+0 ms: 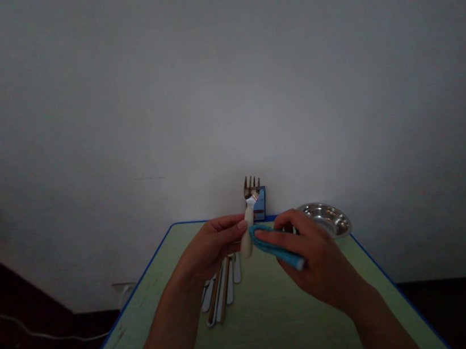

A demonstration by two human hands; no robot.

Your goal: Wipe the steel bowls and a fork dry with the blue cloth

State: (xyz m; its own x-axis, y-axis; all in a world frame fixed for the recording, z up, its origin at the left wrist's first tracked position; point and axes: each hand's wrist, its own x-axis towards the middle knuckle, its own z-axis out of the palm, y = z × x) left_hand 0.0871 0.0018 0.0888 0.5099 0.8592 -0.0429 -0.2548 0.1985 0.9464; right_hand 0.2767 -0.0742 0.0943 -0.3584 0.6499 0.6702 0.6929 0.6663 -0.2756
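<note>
My left hand [213, 247] is closed round the pale handle of a fork [249, 206], which points up with its tines toward the wall. A blue cloth [273, 246] is pinched in my right hand [313, 258] and pressed against the fork's handle. Both hands hover over the far middle of the green table [262, 331].
Several pieces of cutlery [221, 290] lie in a row on the table under my left hand. A shiny metal bowl [327, 218] stands at the far right corner. A small blue box [260, 205] leans at the wall. Cables run on the dark floor at left.
</note>
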